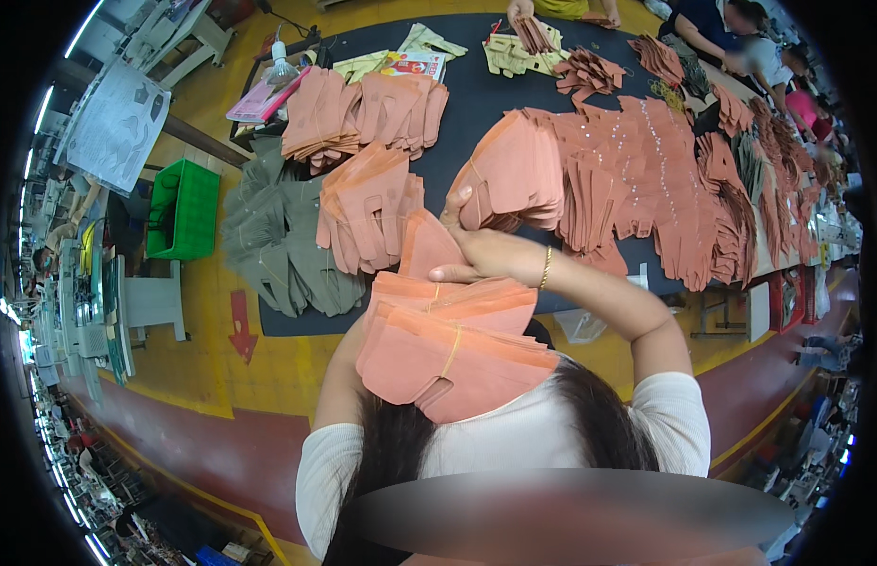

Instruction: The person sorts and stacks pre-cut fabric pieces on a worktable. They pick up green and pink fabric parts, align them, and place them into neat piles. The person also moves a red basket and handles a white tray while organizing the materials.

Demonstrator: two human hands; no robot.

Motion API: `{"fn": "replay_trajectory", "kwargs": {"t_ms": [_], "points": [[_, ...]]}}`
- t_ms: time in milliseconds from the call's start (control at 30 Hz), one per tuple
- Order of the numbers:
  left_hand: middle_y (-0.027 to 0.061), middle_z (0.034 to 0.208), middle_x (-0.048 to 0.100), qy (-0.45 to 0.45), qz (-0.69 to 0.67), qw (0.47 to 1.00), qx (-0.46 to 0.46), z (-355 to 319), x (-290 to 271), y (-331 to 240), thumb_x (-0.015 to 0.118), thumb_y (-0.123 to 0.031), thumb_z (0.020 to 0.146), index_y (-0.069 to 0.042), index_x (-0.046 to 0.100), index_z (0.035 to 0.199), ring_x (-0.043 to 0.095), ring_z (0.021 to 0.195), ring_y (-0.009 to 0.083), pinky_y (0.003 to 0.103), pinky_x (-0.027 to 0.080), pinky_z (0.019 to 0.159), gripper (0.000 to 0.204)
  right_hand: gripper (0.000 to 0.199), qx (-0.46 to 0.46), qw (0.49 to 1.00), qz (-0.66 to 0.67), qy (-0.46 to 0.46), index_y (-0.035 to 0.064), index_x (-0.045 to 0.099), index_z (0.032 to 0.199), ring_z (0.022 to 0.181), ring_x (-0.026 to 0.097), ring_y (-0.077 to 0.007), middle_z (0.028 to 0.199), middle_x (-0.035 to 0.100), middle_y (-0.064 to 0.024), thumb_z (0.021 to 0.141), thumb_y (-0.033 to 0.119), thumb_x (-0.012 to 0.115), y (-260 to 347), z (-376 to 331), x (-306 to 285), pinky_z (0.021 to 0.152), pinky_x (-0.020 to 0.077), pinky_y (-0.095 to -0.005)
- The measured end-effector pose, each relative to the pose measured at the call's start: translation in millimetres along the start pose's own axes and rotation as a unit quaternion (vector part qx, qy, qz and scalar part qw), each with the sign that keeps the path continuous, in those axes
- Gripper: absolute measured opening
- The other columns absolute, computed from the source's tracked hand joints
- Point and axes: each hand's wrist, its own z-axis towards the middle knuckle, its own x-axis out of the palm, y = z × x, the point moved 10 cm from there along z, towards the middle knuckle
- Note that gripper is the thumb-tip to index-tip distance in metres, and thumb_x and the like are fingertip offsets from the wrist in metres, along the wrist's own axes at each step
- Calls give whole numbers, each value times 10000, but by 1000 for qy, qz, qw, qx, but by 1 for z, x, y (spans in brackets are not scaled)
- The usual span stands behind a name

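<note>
On a dark worktable [476, 85] heaped with cut pieces, the right hand [490, 250] grips a banded stack of salmon-pink leather pieces [448, 349]; the left hand is hidden behind it.

White ribbed short sleeves, long dark hair, thin gold bracelet [545, 268] on one wrist.

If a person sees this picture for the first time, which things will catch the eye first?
First, the banded bundle of salmon-pink cut fabric pieces at centre, with the person's right hand on its top. Then the many stacks of the same pink pieces across the dark table, and the olive-green fabric pile at its left end.
</note>
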Motion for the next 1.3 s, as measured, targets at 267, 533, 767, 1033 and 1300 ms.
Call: {"fn": "replay_trajectory", "kwargs": {"t_ms": [267,533,767,1033,1300], "points": [[99,1237,550,-85,14,996,-36,-66,-16,-6,599,-317,873,-34,453,1303,552,1098,192,360,479,916,536,439,-149,906,-397,23,-35,561,1114,599,642,-303,681,638,-129,927,359,507,83,-38,-96,483,488,-344],[99,1236,550,-187,-7,981,-43,-128,-39,-12,580,-281,898,-25,455,1296,555,1086,178,350,481,906,490,1106,230,777,-344,-474,187,115,1488,1383,183,-439,1532,123,-214,666,502,786,-91,46,-368,1027,257,-651],[100,1235,551,-285,-33,957,-41,-184,-52,-11,564,-250,920,-16,458,1290,557,1076,165,342,483,897,450,540,406,722,-203,-522,203,370,1355,1130,564,-388,1219,571,-219,851,285,544,-273,16,-385,919,459,-476],[107,1200,571,-222,-30,972,68,-190,-70,-46,614,-214,875,1,489,1251,567,1031,171,336,495,850,450,702,244,715,-187,-628,145,502,1290,1085,595,-346,1196,608,-181,692,457,698,-193,9,-385,920,465,-413],[99,1156,589,-117,-29,968,220,-204,-127,-125,664,-222,827,12,510,1219,571,984,162,327,497,804,482,535,-227,868,92,-432,6,508,1238,1016,587,-170,1150,593,-108,783,166,741,97,173,-189,852,482,-279]]}}
